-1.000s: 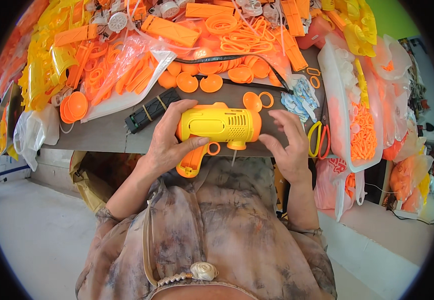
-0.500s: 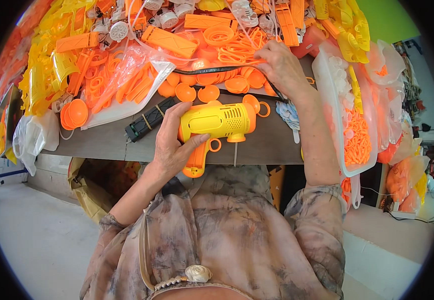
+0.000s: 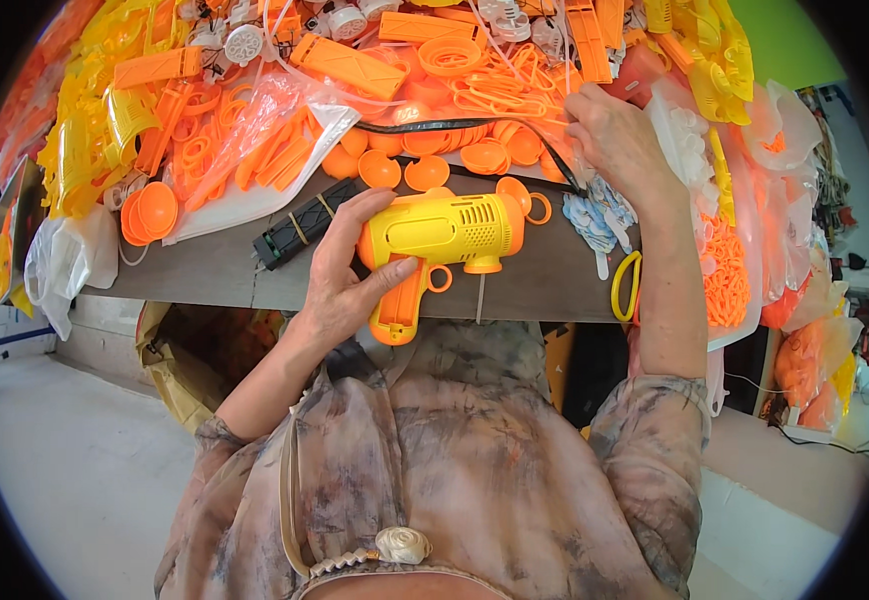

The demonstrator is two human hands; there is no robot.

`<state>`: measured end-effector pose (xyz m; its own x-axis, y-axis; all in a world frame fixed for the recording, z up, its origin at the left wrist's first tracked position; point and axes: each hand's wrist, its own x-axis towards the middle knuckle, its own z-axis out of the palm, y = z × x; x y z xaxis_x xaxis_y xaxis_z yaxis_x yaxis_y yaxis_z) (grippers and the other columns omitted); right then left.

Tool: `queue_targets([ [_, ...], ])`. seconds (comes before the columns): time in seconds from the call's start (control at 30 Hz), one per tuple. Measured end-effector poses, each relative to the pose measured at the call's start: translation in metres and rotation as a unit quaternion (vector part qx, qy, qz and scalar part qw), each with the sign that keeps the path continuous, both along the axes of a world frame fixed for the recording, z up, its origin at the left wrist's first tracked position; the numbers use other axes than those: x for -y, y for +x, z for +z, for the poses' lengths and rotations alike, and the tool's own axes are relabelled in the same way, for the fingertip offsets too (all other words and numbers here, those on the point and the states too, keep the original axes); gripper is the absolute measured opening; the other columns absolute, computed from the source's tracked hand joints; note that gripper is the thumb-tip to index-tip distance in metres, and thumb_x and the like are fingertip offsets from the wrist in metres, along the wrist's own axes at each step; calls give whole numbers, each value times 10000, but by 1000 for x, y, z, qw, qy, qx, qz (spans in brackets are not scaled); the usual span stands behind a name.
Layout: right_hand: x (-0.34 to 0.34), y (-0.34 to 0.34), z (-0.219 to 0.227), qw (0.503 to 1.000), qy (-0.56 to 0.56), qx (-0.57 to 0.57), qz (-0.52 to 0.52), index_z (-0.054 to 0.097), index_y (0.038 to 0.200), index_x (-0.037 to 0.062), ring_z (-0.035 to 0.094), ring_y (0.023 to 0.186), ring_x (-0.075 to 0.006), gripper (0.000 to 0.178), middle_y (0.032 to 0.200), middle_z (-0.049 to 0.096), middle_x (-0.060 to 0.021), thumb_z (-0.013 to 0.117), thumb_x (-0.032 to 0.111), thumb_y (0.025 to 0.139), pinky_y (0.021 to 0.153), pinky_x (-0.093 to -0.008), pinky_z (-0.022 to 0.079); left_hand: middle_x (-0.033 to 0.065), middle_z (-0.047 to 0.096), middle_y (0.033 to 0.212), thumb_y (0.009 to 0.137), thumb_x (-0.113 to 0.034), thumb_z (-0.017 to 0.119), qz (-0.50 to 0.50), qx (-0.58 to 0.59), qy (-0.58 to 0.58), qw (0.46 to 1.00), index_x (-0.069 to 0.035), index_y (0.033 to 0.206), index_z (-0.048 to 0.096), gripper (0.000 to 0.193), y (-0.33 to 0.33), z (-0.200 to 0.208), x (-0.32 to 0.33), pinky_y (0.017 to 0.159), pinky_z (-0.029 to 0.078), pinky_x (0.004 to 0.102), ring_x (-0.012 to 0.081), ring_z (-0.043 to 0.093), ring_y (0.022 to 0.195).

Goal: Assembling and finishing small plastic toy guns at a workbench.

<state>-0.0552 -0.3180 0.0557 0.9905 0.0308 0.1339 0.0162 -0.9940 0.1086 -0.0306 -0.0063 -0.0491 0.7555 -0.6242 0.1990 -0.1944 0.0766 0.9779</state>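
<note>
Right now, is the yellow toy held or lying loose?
Held: the left hand grips the yellow toy at its left end, thumb near the orange handle. The right hand is apart from it, beside orange parts.

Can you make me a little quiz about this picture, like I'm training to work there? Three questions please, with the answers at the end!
1. True or false: the right hand is touching the yellow pistol-shaped piece.

2. What colour is the block with a band around it, lying to the left of that piece?
A) white
B) black
C) pink

3. Fill in the blank: the yellow pistol-shaped piece is held in the ____ hand.

Key:
1. False; it is up beside the orange parts.
2. B.
3. Left; the left hand grips it.
</note>
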Motion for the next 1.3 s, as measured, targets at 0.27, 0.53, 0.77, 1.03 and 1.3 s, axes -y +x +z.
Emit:
queue_targets([
  [0.27, -22, -16, 3, 998, -54, 41, -9, 526, 864, 9, 584, 776, -333, 91, 851, 505, -145, 582, 49, 803, 651, -413, 481, 142, 481, 1280, 799, -89, 712, -2, 53, 24, 998, 7, 1291, 424, 578, 1, -2, -2, 993, 400, 330, 225, 492, 1172],
  [0.53, -22, -33, 10, 991, 21, 130, 14, 596, 946, -30, 602, 719, -271, 147, 860, 555, -115, 549, -37, 806, 626, -365, 488, 161, 482, 1273, 754, -162, 763, 30, 42, 4, 999, -3, 1256, 484, 596, 0, 1, -1, 981, 408, 348, 262, 496, 1176],
  [0.77, -131, -45, -22, 658, 747, 3, -93, 644, 924, 6, 634, 636, -96, 90, 798, 640, -44, 589, -3, 853, 558, -205, 515, 163, 479, 1281, 723, -177, 787, 14, 70, 2, 997, -16, 1250, 501, 621, 3, -2, -1, 976, 416, 348, 263, 496, 1179],
  [1.03, -150, -38, -43, 854, 509, 101, -33, 603, 824, -21, 543, 576, -97, 42, 750, 536, -39, 637, -9, 802, 512, -243, 427, 157, 475, 1294, 709, -189, 798, 18, 55, -6, 998, -22, 1242, 510, 629, 3, -3, -1, 971, 422, 350, 258, 497, 1182],
  [1.3, -150, -36, -35, 909, 401, 108, 21, 586, 787, -2, 556, 636, -241, 57, 758, 534, -100, 639, 16, 777, 572, -330, 435, 177, 497, 1266, 898, -182, 597, 40, 73, 26, 996, 5, 1197, 533, 358, 2, 4, 5, 958, 410, 335, 279, 519, 1147],
])
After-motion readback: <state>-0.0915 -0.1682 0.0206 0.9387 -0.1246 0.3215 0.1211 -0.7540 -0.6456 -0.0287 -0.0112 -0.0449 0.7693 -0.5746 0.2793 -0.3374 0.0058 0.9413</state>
